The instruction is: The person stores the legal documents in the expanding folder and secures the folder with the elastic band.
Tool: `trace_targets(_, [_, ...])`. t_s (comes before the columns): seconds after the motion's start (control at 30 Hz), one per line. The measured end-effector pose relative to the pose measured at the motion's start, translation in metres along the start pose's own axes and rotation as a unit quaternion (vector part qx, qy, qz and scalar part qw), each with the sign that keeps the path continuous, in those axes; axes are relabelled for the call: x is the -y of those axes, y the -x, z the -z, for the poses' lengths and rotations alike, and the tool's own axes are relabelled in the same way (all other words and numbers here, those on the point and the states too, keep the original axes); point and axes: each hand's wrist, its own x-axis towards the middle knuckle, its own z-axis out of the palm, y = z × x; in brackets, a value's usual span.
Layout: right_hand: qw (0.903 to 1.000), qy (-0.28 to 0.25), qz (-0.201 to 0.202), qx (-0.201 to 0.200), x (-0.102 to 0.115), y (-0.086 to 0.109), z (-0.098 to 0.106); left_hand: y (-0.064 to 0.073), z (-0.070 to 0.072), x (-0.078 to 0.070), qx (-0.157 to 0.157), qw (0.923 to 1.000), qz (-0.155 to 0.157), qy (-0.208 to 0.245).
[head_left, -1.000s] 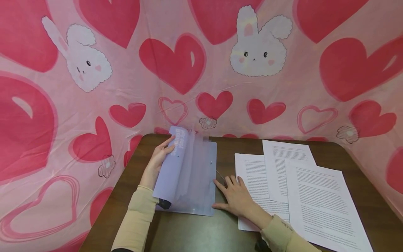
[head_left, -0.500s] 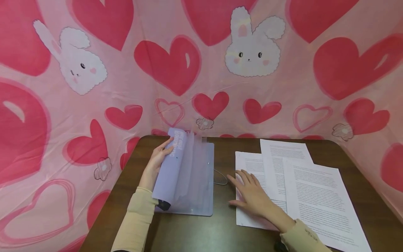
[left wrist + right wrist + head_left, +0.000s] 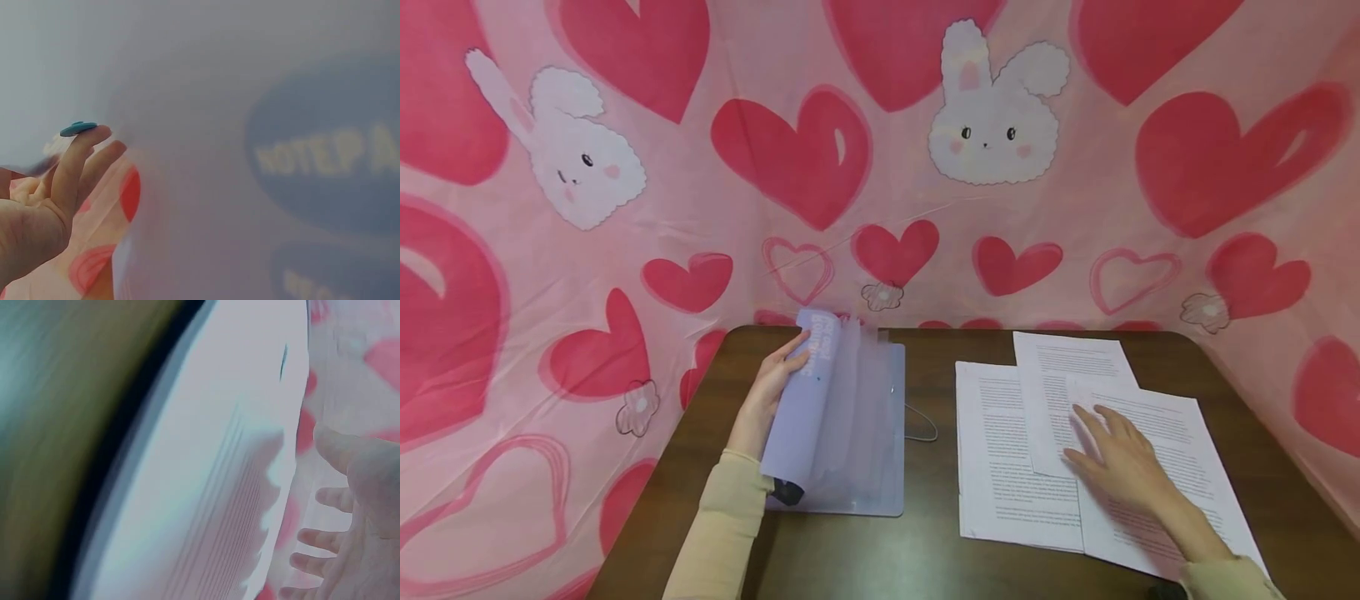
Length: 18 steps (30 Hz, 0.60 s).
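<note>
My left hand (image 3: 767, 387) holds back the curled front cover of a translucent lilac document folder (image 3: 887, 454), thumb and fingers at the cover's left edge. Clear inner sleeves (image 3: 850, 417) fan up from the folder. A teal button (image 3: 79, 129) touches a fingertip in the left wrist view, where the cover fills most of the picture. Over the printed sheets my right hand (image 3: 1116, 462) hovers with fingers spread and nothing in it. The front-right sheet (image 3: 1180, 429) lies beneath it; its shadow falls on the paper in the right wrist view.
Another printed sheet (image 3: 1052, 400) lies farther back, and a third paper stack (image 3: 1000, 483) lies to the left, partly overlapped. A thin elastic loop (image 3: 931, 423) sticks out from the folder's right edge. The brown table (image 3: 850, 558) ends at a heart-patterned curtain (image 3: 790, 158).
My right hand has left the folder's right edge and moved right, over the printed sheets. The elastic loop came into fuller view. My left hand keeps holding the cover back.
</note>
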Motion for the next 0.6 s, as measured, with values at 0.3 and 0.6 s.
trace_targets(0.3, [0.9944, -0.009, -0.096, 0.043, -0.074, 0.031, 0.026, 0.001, 0.002, -0.002, 0.003, 0.9999, 0.002, 0.014])
trace_targets(0.6, [0.9799, -0.014, -0.193, 0.048, -0.095, 0.052, 0.035, 0.003, 0.003, -0.007, -0.002, 0.9999, 0.010, 0.013])
